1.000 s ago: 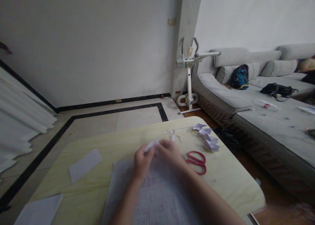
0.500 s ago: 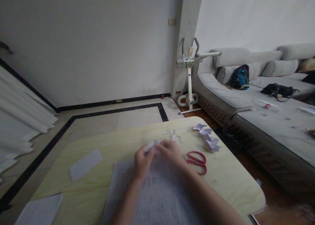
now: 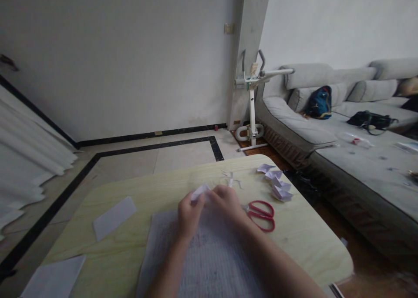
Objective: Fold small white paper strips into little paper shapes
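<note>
A small folded piece of white paper [image 3: 200,192] is held between my two hands, above the far part of a printed sheet [image 3: 209,263]. My left hand [image 3: 189,213] pinches its left side, thumb on top. My right hand [image 3: 227,202] has its fingers closed at the paper's right end, hiding part of it. Red-handled scissors [image 3: 262,215] lie just right of my right hand, their blades partly covered by it. Thin paper scraps [image 3: 231,179] lie beyond my hands. Several folded paper pieces [image 3: 277,185] sit in a row near the table's right edge.
A white paper rectangle [image 3: 114,217] and another white sheet [image 3: 54,278] lie on the left of the wooden table [image 3: 310,246]. Beyond the table are a white exercise machine [image 3: 251,106] and a grey sofa [image 3: 359,159] holding a blue backpack [image 3: 320,102] and a black bag [image 3: 370,119].
My hands stay in almost the same place with the folded paper, its visible part tilting slightly. The whole view shifts very little; the other things lie as before.
</note>
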`<action>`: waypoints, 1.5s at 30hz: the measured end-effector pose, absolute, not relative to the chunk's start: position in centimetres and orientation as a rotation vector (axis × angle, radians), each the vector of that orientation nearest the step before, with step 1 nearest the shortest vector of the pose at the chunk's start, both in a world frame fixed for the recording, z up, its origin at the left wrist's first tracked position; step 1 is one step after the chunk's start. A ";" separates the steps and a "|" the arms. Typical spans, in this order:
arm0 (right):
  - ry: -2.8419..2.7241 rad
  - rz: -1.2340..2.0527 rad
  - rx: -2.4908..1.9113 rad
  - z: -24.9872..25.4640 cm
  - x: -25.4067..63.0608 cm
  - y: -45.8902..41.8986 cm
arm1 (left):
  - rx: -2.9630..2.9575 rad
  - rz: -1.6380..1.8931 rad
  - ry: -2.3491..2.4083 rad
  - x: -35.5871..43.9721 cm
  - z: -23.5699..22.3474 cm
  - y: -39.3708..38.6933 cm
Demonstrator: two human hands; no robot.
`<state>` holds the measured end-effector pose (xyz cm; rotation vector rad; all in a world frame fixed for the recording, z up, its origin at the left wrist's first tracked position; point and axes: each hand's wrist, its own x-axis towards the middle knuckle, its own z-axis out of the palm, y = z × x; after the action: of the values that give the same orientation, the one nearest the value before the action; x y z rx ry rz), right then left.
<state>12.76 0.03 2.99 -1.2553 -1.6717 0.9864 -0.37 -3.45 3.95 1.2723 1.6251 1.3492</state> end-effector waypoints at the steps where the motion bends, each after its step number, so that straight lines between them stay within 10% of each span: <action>1: -1.676 0.985 -1.246 2.9 12.8 0.0 | 1.276 1.347 1.626 -0.4 4.0 -3.5; 45: -1.554 1.109 -1.047 3.5 13.0 -0.2 | 1.159 1.294 1.434 -0.2 4.4 -3.6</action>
<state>13.01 -0.17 3.48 -1.0474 -1.5543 1.1091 -0.19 -3.57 4.41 1.1592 1.4340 1.2944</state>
